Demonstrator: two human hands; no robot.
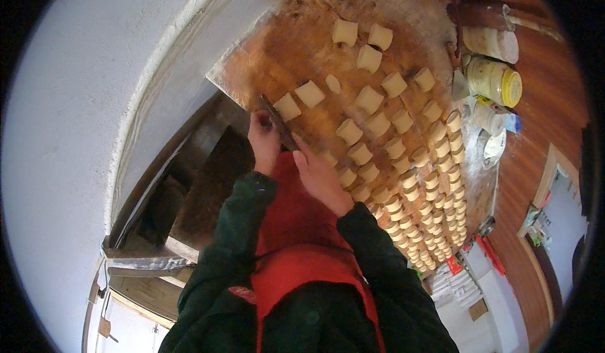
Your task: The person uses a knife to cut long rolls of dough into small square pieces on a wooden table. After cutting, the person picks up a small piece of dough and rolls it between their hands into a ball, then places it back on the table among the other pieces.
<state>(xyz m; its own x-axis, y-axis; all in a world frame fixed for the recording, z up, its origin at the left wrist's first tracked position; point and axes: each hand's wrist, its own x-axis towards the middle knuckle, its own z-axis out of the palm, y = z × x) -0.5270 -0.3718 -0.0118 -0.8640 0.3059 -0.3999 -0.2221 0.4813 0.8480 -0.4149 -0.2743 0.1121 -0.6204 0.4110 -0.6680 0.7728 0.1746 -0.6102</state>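
Note:
My left hand (264, 138) is at the near edge of a wooden work board (302, 55), touching a long dark blade-like tool (280, 122). The handle end of this tool lies in my right hand (312, 169), whose fingers are closed round it. Just beyond the tool sit two cut dough pieces, one square piece (287, 107) close to the blade and another (310, 93) beside it. A small dough scrap (332, 83) lies farther right. Many more dough pieces (370, 99) stand spread over the board, in dense rows towards the lower right.
Along the board's far right side stand a yellow-lidded jar (494, 81), a pale tub (491, 43), a white bowl (494, 146) and a metal scraper (459, 86). A white wall (94, 93) rises at left. Dark shelving (203, 183) lies below the board's corner.

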